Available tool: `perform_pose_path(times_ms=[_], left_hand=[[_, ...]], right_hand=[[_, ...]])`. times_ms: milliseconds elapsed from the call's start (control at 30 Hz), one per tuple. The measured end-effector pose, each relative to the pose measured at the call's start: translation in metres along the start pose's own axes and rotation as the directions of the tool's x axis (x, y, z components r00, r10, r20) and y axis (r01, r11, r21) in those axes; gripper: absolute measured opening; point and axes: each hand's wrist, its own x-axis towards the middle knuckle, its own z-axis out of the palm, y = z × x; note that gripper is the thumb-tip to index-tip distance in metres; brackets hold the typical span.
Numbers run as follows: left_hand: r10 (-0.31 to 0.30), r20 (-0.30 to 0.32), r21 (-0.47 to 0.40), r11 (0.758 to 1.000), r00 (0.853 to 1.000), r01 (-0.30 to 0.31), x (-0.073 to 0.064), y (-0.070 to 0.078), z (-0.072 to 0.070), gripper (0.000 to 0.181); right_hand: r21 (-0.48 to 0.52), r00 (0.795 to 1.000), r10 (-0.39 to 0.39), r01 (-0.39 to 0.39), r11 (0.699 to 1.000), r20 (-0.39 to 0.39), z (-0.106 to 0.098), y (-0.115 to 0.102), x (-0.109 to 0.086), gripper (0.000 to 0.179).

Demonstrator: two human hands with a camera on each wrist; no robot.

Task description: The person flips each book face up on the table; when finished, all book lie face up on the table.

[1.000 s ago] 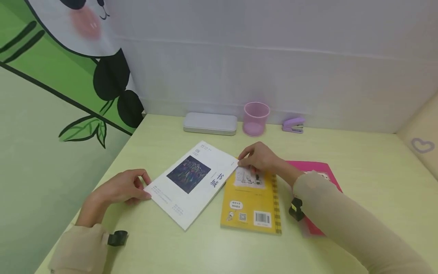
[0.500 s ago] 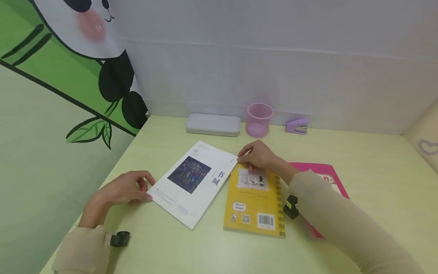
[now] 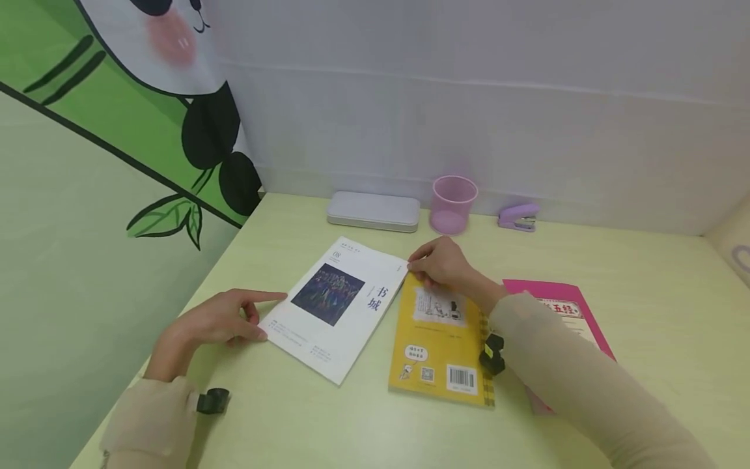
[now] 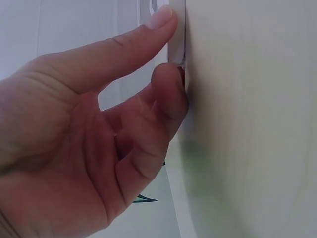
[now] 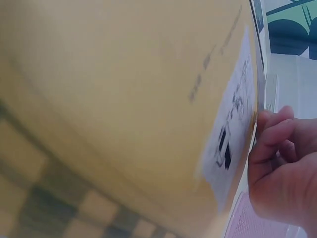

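A white magazine (image 3: 328, 306) with a dark picture on its cover lies slanted on the table. At its lower left corner, my left hand (image 3: 217, 322) holds the edge: the thumb is at the corner and the index finger stretches straight to the side edge. The left wrist view shows the thumb (image 4: 161, 17) over the magazine's edge (image 4: 177, 47), the other fingers curled below. My right hand (image 3: 442, 264) pinches the magazine's right corner above a yellow book (image 3: 436, 345). That book fills much of the right wrist view, the curled right hand (image 5: 282, 158) beyond it.
Partly under the right sleeve lies a pink book (image 3: 547, 290). A grey pencil case (image 3: 373, 210), a pink mesh cup (image 3: 453, 212) and a purple stapler (image 3: 518, 217) stand along the back by the white wall covering (image 3: 469, 124).
My left index finger has straightened onto the magazine's side edge. The magazine is turned slightly, while my right hand keeps its corner. The whole head view has shifted a little.
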Motion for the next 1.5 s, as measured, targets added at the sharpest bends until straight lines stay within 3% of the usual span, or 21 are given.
perform_pose_path(times_ms=[200,533,933,1100,1267,1500], left_hand=[[-0.029,-0.005,0.030,0.999,1.000,0.029,-0.001,0.005,0.001,0.075],[-0.040,-0.008,0.030,0.999,0.999,0.040,-0.001,0.004,0.002,0.075],[-0.058,-0.005,0.021,0.998,0.998,0.058,-0.004,0.004,0.004,0.075],[-0.064,-0.006,0.035,0.997,0.998,0.065,-0.002,0.005,0.004,0.075],[-0.074,-0.010,0.054,0.996,0.997,0.074,-0.001,0.009,0.002,0.076],[-0.073,-0.011,0.053,0.996,0.997,0.074,-0.003,0.008,0.004,0.076]], right_hand=[[-0.024,1.000,0.009,-0.009,1.000,-0.021,0.007,-0.003,-0.001,0.022],[-0.061,0.999,-0.001,0.003,0.998,0.041,0.000,-0.002,-0.002,0.036],[-0.229,0.999,0.016,-0.027,0.973,-0.051,0.011,-0.009,0.005,0.032],[-0.354,0.995,-0.019,-0.018,0.935,-0.102,0.016,-0.012,-0.007,0.040],[-0.452,0.999,-0.012,-0.006,0.892,-0.037,0.015,-0.015,-0.018,0.063],[-0.481,0.995,0.015,0.034,0.876,0.097,0.012,-0.014,-0.022,0.081]])
